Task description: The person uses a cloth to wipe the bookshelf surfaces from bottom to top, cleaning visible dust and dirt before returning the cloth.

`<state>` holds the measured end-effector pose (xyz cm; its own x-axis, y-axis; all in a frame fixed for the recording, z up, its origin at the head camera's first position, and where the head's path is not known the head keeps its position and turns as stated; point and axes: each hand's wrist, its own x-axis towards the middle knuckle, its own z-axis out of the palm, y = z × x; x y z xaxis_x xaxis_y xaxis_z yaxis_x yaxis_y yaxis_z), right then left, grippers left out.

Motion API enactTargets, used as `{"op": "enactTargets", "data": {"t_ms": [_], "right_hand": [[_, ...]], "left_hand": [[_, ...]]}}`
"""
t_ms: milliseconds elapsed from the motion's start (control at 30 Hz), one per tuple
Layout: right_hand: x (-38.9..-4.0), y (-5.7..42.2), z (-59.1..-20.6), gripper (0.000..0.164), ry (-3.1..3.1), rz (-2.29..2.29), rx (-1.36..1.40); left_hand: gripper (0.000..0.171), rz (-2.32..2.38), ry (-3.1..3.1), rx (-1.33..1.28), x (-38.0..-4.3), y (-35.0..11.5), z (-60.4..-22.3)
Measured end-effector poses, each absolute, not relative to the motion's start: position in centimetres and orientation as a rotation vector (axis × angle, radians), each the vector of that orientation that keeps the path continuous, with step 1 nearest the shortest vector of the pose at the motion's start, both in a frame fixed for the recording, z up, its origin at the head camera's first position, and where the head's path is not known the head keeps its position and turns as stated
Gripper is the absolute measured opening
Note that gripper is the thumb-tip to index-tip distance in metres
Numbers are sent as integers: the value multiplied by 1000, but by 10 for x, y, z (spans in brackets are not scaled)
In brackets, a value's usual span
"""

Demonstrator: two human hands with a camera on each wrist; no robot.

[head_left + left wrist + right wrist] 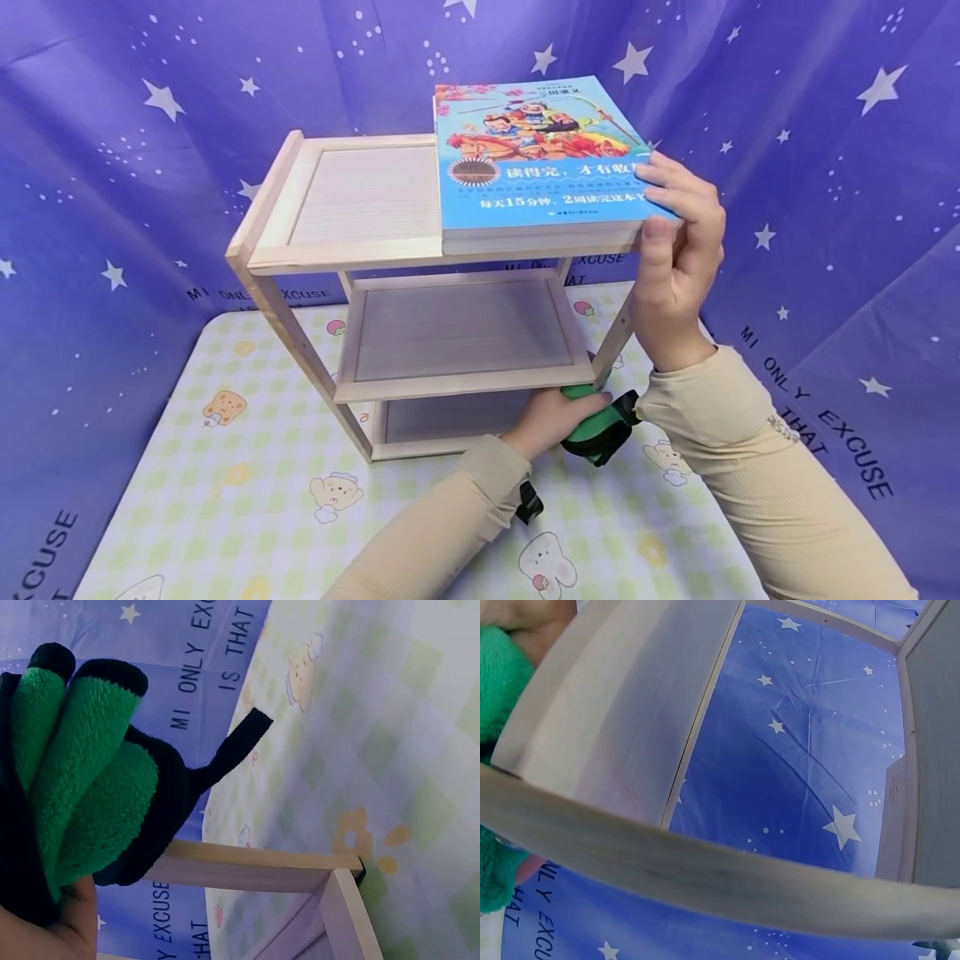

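A small three-tier wooden shelf point(341, 392) stands on a checked cloth. On its top board lies a thick blue picture-covered book point(540, 179), over the right side. My right hand point(678, 250) holds the book's front right corner, fingertips on the cover and thumb at the front edge. Lower down, my left hand point(558, 417) grips a folded, fuzzy green towel with black edging point(600, 425) beside the shelf's right post. In the left wrist view a black strap point(232, 750) sticks out from the towel point(90, 765). Part of the left hand is hidden behind the towel.
The middle board point(457, 329) and bottom board point(450, 421) of the shelf sit below the book. A checked tablecloth point(247, 500) with cartoon prints covers the table. Blue star-printed curtains point(112, 192) hang behind and at both sides.
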<state>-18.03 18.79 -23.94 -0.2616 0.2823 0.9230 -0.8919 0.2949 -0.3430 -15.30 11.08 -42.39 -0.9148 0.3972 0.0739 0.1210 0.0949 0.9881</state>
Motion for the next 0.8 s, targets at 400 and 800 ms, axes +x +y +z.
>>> {"op": "enactTargets", "data": {"t_ms": [400, 800], "right_hand": [[-174, 185, -238, 36, -1404, 1272, 592], [-176, 186, -238, 39, -1393, 1276, 600]], "left_hand": [[24, 1845, 2189, 507, -153, 111, -429], [46, 1791, 2313, 468, -151, 110, -453]]}}
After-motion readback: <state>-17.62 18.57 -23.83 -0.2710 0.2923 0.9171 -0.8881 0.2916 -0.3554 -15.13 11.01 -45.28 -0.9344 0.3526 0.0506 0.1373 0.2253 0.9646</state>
